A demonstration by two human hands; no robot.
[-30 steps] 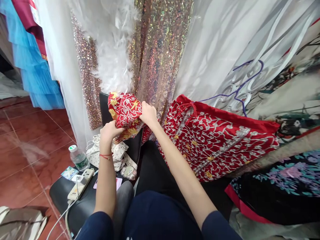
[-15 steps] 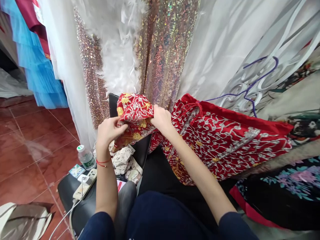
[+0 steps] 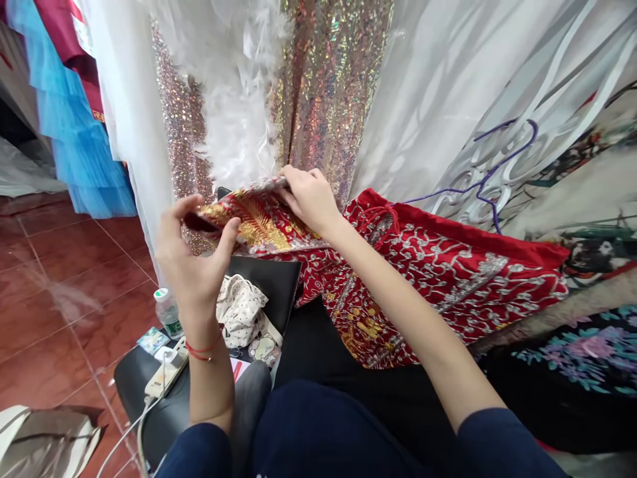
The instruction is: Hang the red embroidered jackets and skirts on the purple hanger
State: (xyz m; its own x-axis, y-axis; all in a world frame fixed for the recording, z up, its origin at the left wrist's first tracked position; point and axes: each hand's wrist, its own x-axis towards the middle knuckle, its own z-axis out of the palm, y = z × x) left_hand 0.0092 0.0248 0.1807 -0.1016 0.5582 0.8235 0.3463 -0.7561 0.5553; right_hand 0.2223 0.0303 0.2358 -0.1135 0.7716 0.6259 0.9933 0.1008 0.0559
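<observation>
A red embroidered garment [image 3: 438,285] with silver scrollwork and gold motifs spreads across my lap to the right. Its narrower left part is raised in front of me, showing a large gold pattern. My right hand [image 3: 311,202] pinches the upper edge of that part. At its left end, the thumb and fingers of my left hand [image 3: 192,259] are spread around the dark opening of the fabric, close against it. A red cord is tied at the garment's top edge. A purple hanger [image 3: 482,182] sticks out behind it.
A black chair [image 3: 263,272] holds a dotted white cloth [image 3: 241,309], a plastic bottle [image 3: 169,312] and a power strip [image 3: 166,375] with cables. Sequined fabric [image 3: 328,86] and white feather trim [image 3: 239,113] hang ahead. Black floral fabric [image 3: 587,358] lies right.
The raised part of the garment has been turned and stretched leftward, exposing its gold pattern. My left hand has moved left and spread its fingers; my right hand has risen slightly.
</observation>
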